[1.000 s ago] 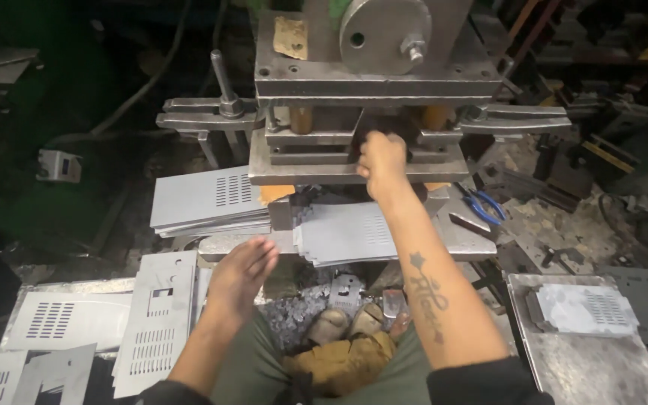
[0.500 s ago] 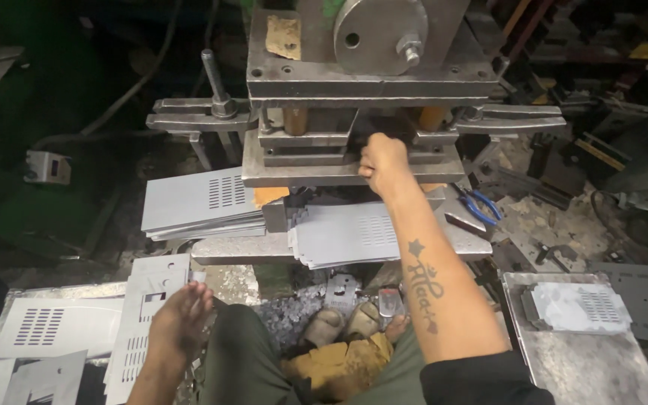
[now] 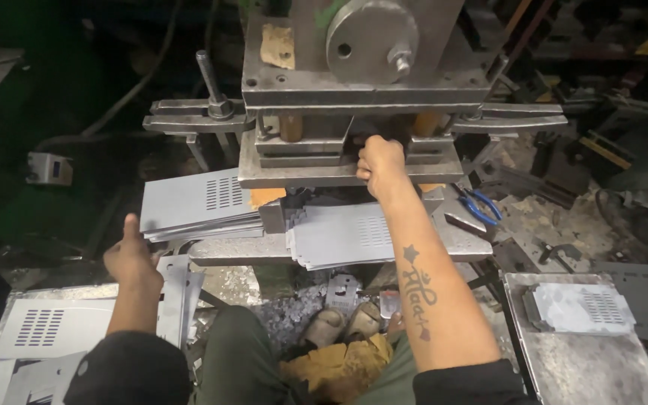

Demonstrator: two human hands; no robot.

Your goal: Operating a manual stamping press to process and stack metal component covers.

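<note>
A heavy grey press machine (image 3: 354, 90) stands in front of me. My right hand (image 3: 381, 163) reaches into its die gap, fingers curled at the edge of the die plate (image 3: 294, 172); what it grips is hidden. My left hand (image 3: 132, 259) is low on the left, thumb up, holding the edge of an upright grey perforated sheet (image 3: 174, 300). A stack of grey perforated sheets (image 3: 339, 236) lies on the press table below my right forearm. Another stack (image 3: 193, 202) lies to the left of the die.
More perforated sheets (image 3: 46, 330) lie on the floor at lower left. A metal table (image 3: 586, 367) at right carries a small stack of cut blanks (image 3: 579, 307). Blue-handled pliers (image 3: 478, 204) rest right of the press. Metal scrap (image 3: 294, 319) and my sandalled feet (image 3: 343, 322) are below.
My left hand has moved from my lap out to the left and taken hold of the upright sheet's edge. My right hand stays at the die.
</note>
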